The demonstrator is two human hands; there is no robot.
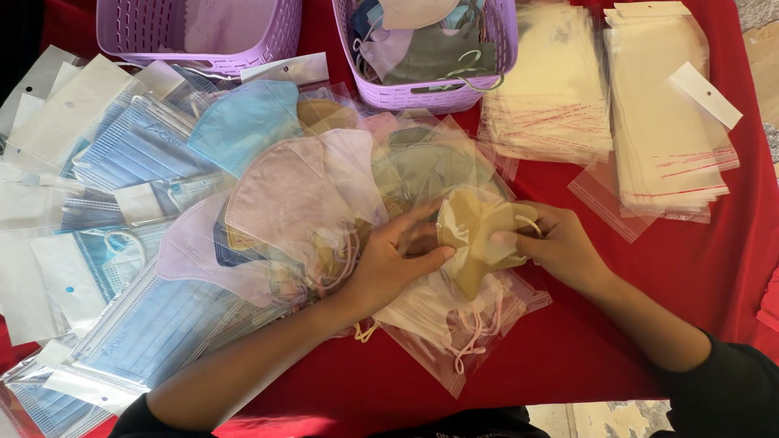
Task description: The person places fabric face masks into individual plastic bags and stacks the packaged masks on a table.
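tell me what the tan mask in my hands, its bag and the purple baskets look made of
Tan mask: soft matte fabric, probably non-woven, since it folds and creases. Its bag: thin clear plastic film, glossy and crinkled. Purple baskets: rigid moulded plastic, with slotted lattice walls.

This is looking like a small packing station, likely a home workshop or a shop's back table. A red cloth [617,341] is covering the work surface, and bagged masks [138,243] are piling up across it. Stacks of empty clear bags [665,113] are waiting at one side, while two purple baskets [268,36] (one holding loose masks [422,40]) are sitting along the far edge.
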